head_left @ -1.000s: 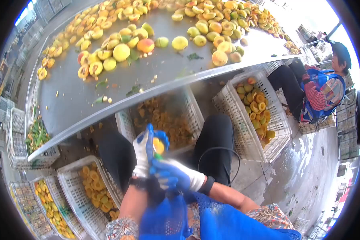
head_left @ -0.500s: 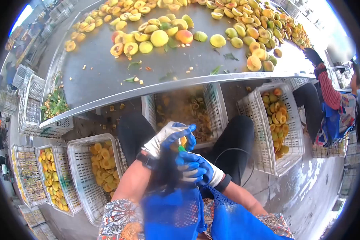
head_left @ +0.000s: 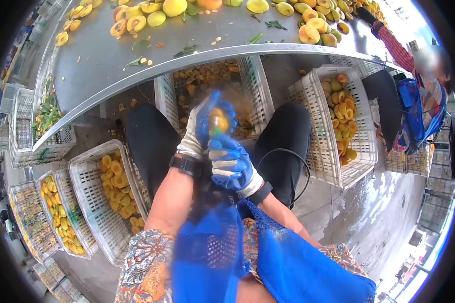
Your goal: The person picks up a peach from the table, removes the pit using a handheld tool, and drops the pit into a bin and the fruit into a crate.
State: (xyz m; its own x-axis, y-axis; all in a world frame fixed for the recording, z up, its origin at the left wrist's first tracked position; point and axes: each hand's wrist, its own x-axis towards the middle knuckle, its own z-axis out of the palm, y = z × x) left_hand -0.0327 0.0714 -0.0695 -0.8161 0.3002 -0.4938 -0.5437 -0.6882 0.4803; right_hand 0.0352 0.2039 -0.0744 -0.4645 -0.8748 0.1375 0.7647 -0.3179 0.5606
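My left hand (head_left: 207, 123), in a blue-and-white glove, is closed around a yellow peach half (head_left: 217, 120). Just below it, my right hand (head_left: 231, 164), gloved alike, is wrapped round a small tool whose green part (head_left: 217, 132) shows at the fruit. The rest of the tool is hidden in my fingers. Both hands are close together above my lap. Beyond them, a white crate (head_left: 260, 83) between my knees holds brownish fruit scraps, blurred near my fingers.
A metal table (head_left: 101, 60) bears many peaches, halves, leaves and pits. To my left stands a crate of peach halves (head_left: 117, 184); another crate (head_left: 333, 174) stands at right. A co-worker's sleeve (head_left: 394, 48) reaches over the table. A black cable (head_left: 308, 174) loops by my right knee.
The view has tilted downward, so the table sits higher in it. My left hand has turned, showing more of the peach half. Both hands keep their hold.
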